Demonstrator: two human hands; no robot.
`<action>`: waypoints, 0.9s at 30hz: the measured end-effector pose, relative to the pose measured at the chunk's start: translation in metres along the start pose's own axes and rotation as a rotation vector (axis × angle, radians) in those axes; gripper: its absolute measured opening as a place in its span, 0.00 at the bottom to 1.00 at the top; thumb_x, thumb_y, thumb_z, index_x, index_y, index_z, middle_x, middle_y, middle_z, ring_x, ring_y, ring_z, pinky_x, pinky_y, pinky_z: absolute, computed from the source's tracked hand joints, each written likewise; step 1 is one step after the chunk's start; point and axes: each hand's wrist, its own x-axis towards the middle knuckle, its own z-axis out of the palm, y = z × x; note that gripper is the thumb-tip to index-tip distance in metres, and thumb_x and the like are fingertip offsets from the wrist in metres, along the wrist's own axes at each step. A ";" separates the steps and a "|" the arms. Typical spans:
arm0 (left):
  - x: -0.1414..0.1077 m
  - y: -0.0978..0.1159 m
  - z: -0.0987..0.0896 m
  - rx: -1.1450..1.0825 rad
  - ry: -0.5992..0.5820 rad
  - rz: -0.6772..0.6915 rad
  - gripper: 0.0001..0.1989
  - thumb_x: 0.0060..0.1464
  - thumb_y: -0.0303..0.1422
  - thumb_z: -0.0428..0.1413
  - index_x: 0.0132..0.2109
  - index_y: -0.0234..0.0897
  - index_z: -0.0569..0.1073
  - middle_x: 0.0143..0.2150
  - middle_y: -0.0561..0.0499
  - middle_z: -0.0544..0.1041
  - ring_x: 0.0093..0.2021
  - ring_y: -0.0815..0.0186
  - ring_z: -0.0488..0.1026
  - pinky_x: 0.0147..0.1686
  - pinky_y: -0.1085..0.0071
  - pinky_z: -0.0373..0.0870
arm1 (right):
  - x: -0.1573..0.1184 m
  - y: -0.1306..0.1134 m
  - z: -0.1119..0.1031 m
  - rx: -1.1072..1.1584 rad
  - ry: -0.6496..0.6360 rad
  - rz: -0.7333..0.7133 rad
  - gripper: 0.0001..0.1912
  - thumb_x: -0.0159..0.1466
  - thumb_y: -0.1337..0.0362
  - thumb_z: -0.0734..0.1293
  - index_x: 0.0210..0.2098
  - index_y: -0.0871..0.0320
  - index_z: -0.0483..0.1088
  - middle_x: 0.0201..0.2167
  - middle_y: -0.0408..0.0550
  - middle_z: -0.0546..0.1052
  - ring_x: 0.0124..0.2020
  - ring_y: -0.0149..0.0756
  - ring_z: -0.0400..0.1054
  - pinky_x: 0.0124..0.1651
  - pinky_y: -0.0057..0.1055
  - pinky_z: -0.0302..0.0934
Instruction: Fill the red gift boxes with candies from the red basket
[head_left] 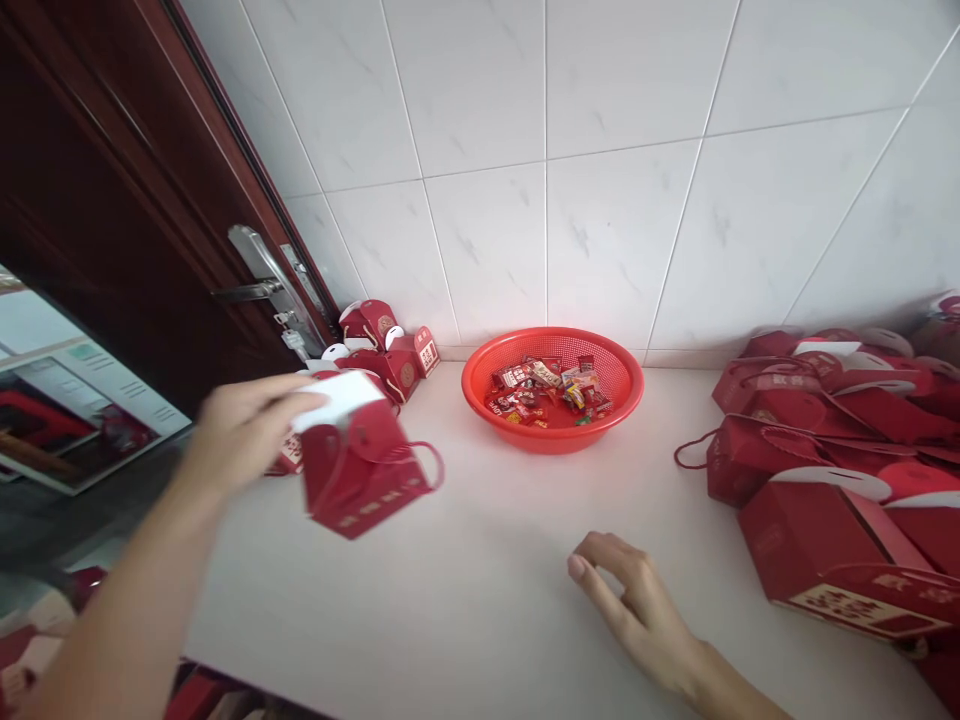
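Note:
My left hand point(244, 430) pinches the white inner flap of a red gift box point(360, 465) and holds it up over the left side of the white table point(465, 600). The box is tilted, with its top flap open and a red cord handle hanging out to the right. My right hand point(637, 610) hovers at or rests on the tabletop with nothing in it, its fingers loosely bent and thumb apart. Beyond the hands stands a red plastic basket point(551, 440) with several wrapped sweets point(547, 385) in it.
Many red boxes point(810, 520) are piled along the right side of the table. A smaller group of red boxes point(405, 365) stands at the back left by the dark door point(150, 150) with its metal handle. A tiled wall point(600, 200) closes off the back.

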 end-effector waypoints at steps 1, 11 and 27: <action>-0.007 0.019 0.018 -0.077 -0.084 0.058 0.14 0.46 0.41 0.57 0.32 0.33 0.77 0.24 0.57 0.72 0.29 0.68 0.67 0.29 0.76 0.62 | 0.001 0.000 -0.003 0.021 0.026 0.023 0.20 0.74 0.54 0.55 0.28 0.55 0.62 0.25 0.43 0.70 0.28 0.33 0.65 0.29 0.27 0.59; -0.062 0.094 0.150 -0.491 -0.689 0.293 0.12 0.56 0.37 0.55 0.38 0.35 0.81 0.40 0.48 0.82 0.42 0.59 0.77 0.41 0.69 0.72 | 0.011 -0.001 -0.023 -0.011 0.442 -0.009 0.07 0.71 0.58 0.63 0.42 0.55 0.66 0.33 0.47 0.74 0.34 0.36 0.71 0.30 0.28 0.66; -0.079 0.086 0.181 -0.297 -0.551 0.661 0.13 0.65 0.32 0.50 0.46 0.39 0.79 0.48 0.46 0.76 0.48 0.61 0.75 0.52 0.65 0.68 | 0.028 0.002 -0.015 -0.210 0.481 0.049 0.08 0.65 0.61 0.67 0.42 0.55 0.66 0.35 0.46 0.76 0.35 0.38 0.70 0.39 0.34 0.67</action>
